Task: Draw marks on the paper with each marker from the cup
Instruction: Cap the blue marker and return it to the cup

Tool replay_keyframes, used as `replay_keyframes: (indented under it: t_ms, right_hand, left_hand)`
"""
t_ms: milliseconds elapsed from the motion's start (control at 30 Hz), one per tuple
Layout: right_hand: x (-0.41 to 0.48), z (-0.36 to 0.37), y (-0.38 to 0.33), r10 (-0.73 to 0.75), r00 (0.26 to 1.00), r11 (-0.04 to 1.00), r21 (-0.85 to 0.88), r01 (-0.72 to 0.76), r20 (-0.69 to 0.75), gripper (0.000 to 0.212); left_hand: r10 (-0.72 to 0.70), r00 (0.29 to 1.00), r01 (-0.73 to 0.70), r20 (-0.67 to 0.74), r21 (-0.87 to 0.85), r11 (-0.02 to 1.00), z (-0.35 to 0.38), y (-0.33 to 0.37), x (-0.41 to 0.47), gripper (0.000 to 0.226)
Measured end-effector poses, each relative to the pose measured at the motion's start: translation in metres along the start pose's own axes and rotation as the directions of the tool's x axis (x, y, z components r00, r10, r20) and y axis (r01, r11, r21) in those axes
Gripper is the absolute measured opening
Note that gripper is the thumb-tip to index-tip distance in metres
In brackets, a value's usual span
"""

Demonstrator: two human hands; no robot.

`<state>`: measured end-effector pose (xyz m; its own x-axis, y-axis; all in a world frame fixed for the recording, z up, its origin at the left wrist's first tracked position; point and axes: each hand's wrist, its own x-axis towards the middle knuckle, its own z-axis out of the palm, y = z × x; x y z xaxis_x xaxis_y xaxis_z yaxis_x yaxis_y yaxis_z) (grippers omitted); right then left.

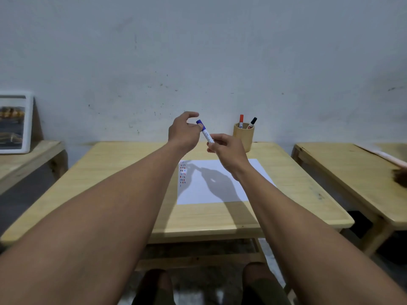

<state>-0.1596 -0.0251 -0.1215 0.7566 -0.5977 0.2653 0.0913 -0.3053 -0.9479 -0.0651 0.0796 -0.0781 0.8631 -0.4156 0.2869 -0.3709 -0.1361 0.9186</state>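
Blue marker (205,131) is held above the paper (220,183), right hand (226,148) clamped on its barrel, left hand (184,130) pinching its cap with index finger lifted; step judged uncapping or recapping, next requiring a straight pull or push along the barrel.

Blue-capped marker (204,130) tilted above paper (220,183)
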Motion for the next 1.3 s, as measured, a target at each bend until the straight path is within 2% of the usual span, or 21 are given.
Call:
replay_keyframes:
  t_ms: [133, 400, 567, 667, 833, 1100, 1167, 1300]
  right_hand:
    - [0.008, -0.009, -0.002, 0.009, 1.000, 0.997, -0.078, -0.011, -0.025, 0.013]
    - [0.035, -0.055, -0.003, 0.036, 0.995, 0.973, -0.223, -0.057, -0.095, 0.018]
    - [0.064, -0.086, -0.001, 0.026, 0.988, 0.934, -0.349, -0.080, -0.155, 0.020]
    - [0.083, -0.102, -0.003, -0.002, 0.986, 0.914, -0.399, -0.066, -0.167, 0.010]
    - [0.117, -0.119, -0.003, -0.018, 0.987, 0.908, -0.417, -0.051, -0.161, 0.010]
    - [0.168, -0.126, -0.002, -0.089, 0.981, 0.908, -0.420, 0.007, -0.175, 0.005]
    - [0.177, -0.125, 0.000, -0.101, 0.980, 0.907, -0.421, 0.021, -0.169, 0.007]
    - [0.192, -0.118, 0.008, -0.102, 0.982, 0.901, -0.434, 0.023, -0.159, 0.017]
  left_hand:
    - [0.027, 0.999, -0.028, 0.044, 0.019, 0.999, 0.010, 0.009, 0.004, 0.027]
    - [-0.002, 1.000, 0.000, 0.027, 0.084, 0.997, 0.048, 0.010, 0.029, 0.031]
    - [-0.021, 0.996, 0.006, 0.090, 0.162, 0.987, 0.080, -0.009, 0.049, 0.037]
    - [-0.026, 0.991, -0.004, 0.135, 0.220, 0.975, 0.106, -0.022, 0.061, 0.047]
    - [-0.041, 0.979, -0.014, 0.200, 0.266, 0.964, 0.149, -0.036, 0.082, 0.069]
    - [-0.095, 0.967, 0.037, 0.236, 0.240, 0.970, 0.193, -0.054, 0.116, 0.103]
    - [-0.095, 0.965, 0.038, 0.244, 0.229, 0.973, 0.196, -0.060, 0.119, 0.100]
    - [-0.044, 0.970, 0.011, 0.239, 0.136, 0.991, 0.201, -0.076, 0.116, 0.072]
